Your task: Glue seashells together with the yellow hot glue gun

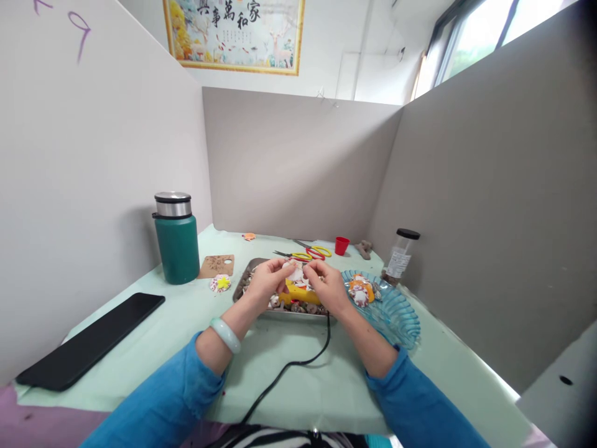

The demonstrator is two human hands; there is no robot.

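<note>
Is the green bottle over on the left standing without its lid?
No, the green bottle stands upright on the table with its silver-and-black lid seated on top.

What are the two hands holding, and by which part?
A pale, flat, shell-like piece, by its opposite side edges, between left hand and right hand.

The head camera is looking from the wearer's head, facing forward and down over the table (298, 392). It is sitting near the table's front edge, with the left hand (269, 283) and right hand (329, 287) showing mid-view at arm's reach. Farther off, the view is taking in the back panel (298, 165) and, above it, the poster (236, 37).
</note>
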